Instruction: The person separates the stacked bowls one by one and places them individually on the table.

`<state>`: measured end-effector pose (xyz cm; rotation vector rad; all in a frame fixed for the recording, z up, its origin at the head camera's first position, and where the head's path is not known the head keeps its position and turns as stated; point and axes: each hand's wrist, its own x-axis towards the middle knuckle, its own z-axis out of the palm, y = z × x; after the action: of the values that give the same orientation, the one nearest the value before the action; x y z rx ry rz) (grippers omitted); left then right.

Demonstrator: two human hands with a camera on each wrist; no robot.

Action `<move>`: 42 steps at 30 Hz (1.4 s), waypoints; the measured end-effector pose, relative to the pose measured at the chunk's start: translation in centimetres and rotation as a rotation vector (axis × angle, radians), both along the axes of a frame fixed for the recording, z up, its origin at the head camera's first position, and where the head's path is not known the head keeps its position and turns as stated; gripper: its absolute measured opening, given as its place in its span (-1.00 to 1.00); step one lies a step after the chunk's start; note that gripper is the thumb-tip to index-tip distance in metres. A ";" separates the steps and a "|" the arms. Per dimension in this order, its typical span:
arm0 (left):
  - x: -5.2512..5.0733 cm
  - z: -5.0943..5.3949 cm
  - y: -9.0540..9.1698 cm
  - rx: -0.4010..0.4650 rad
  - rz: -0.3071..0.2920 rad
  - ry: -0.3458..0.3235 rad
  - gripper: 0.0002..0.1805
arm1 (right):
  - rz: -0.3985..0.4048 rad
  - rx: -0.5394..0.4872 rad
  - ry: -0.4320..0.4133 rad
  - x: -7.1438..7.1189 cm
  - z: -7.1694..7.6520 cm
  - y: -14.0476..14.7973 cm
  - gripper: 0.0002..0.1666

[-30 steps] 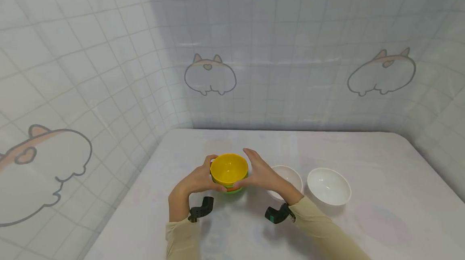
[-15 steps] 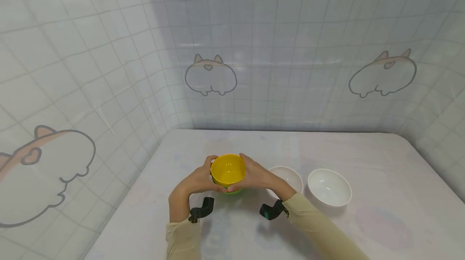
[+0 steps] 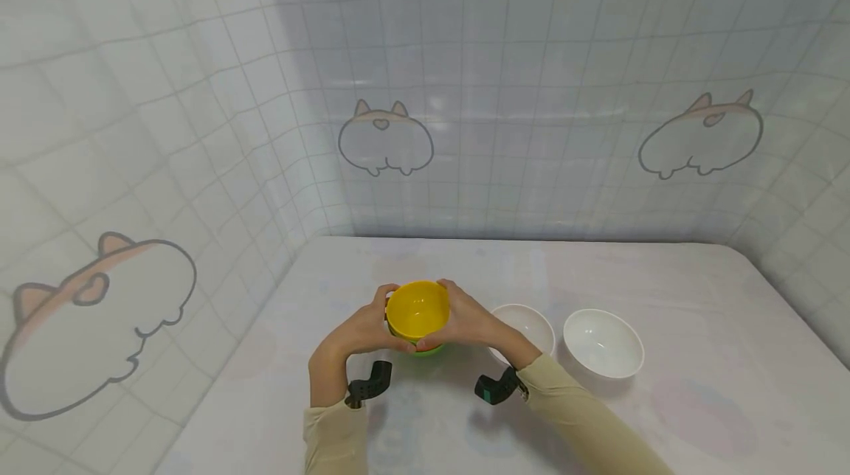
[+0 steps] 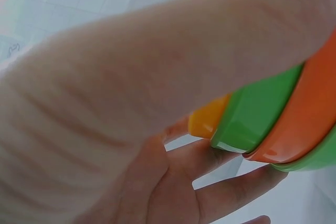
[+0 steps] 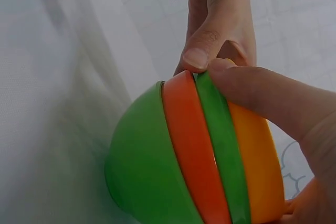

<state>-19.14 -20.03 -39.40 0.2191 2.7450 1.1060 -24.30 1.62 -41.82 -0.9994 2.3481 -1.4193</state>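
Observation:
In the head view, a stack of nested bowls stands left of the table's middle, with a yellow bowl (image 3: 417,310) uppermost. Under it, the right wrist view shows a green bowl (image 5: 223,148), an orange bowl (image 5: 193,145) and a second green bowl (image 5: 140,156) at the bottom. My left hand (image 3: 367,327) grips the stack's left side, thumb in front and fingers behind. From the right, my right hand (image 3: 470,319) holds it the same way. Both thumbs nearly meet at the front, against the upper bowls. The right hand covers part of the yellow rim.
Two white bowls stand to the right: one white bowl (image 3: 531,321) partly behind my right forearm, the other white bowl (image 3: 602,344) farther right. Black wrist devices (image 3: 372,380) sit at both cuffs. A tiled-pattern curtain (image 3: 505,165) surrounds the white table (image 3: 671,276).
My right hand has moved left and closed around the stack's right side; a second ago its fingers stood off the rim. The left hand and the bowls stay in place.

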 end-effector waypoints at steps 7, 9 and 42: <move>-0.1 0.1 0.1 0.014 -0.007 -0.010 0.16 | -0.021 -0.017 0.021 0.1 0.1 0.1 0.20; -0.2 0.1 0.1 0.014 -0.011 -0.014 0.17 | -0.021 -0.022 0.025 0.2 0.2 0.1 0.20; -0.3 0.1 -0.5 -0.025 0.032 -0.064 0.18 | -0.239 -0.038 0.057 1.7 3.3 4.5 0.30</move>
<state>-19.43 -20.53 -39.26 0.1345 2.7131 1.0671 -22.63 6.17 -38.55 -0.7984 2.5626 -1.5425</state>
